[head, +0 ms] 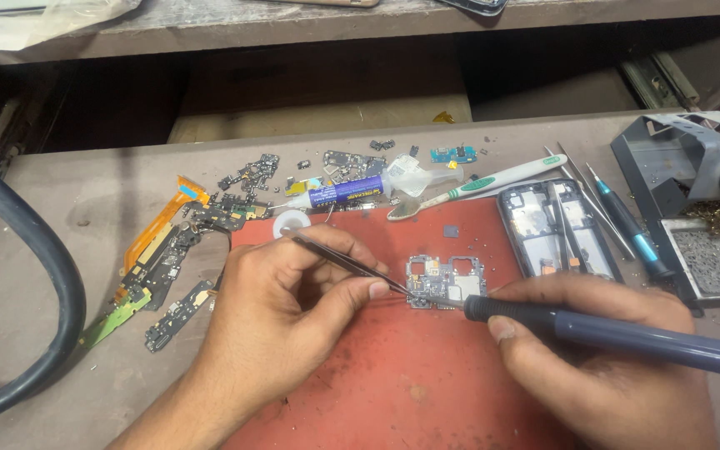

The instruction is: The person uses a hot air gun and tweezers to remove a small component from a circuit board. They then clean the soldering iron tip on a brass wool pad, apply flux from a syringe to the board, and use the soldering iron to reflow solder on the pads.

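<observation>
On the red mat (393,367) at frame centre, the right hand (602,358) grips a soldering iron (627,333), left hand (285,317) fingers pinching tweezers (352,265) over the small circuit board (445,282): light, stiff, fragile, best held by its edges.

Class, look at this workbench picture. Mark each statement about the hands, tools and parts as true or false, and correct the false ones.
1. The left hand holds thin metal tweezers. True.
2. The right hand holds a white toothbrush. False: it holds a dark grey soldering iron; the white-and-green toothbrush lies on the bench.
3. The small phone circuit board lies on a red mat. True.
4. The black phone frame lies left of the mat. False: it lies to the right.
</observation>
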